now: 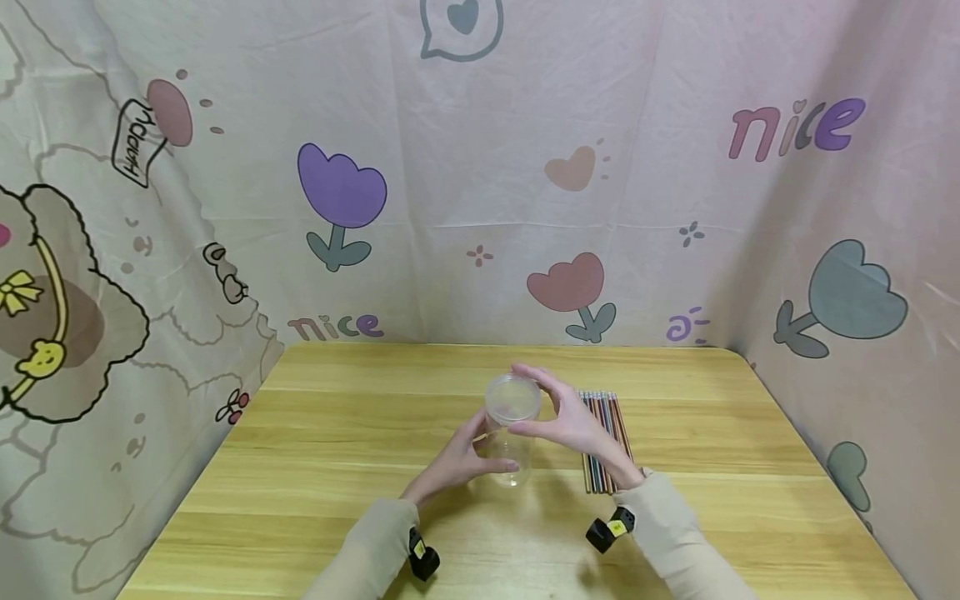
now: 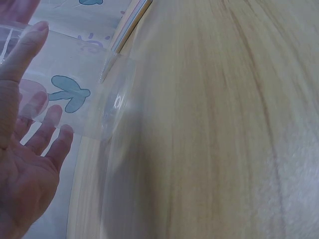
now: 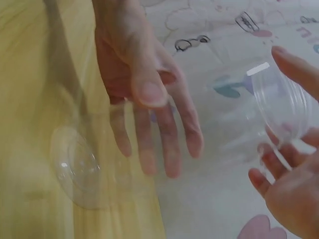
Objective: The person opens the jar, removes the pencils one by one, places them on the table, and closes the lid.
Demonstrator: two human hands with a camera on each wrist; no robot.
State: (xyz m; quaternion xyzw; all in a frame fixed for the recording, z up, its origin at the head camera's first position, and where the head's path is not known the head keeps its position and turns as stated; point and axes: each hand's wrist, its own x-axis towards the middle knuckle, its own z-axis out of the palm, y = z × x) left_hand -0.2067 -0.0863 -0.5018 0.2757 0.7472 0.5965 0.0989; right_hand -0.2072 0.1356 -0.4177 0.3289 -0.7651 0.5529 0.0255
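Note:
A clear plastic jar (image 1: 516, 448) stands upright near the middle of the table in the head view, its round lid (image 1: 513, 398) at the top. My left hand (image 1: 453, 457) holds the jar's body from the left, thumb on the near side and fingers behind. From the right, my right hand (image 1: 573, 421) grips the lid between thumb and fingers. Whether the lid is screwed down or loose, I cannot tell. Nothing shows inside the transparent jar (image 2: 84, 64) in the left wrist view. Its base is near the tabletop; contact is unclear.
A row of colored pencils (image 1: 598, 467) lies side by side on the wooden table (image 1: 337, 467), right of the jar and partly under my right wrist. A printed curtain (image 1: 465, 167) hangs behind the table and along its sides.

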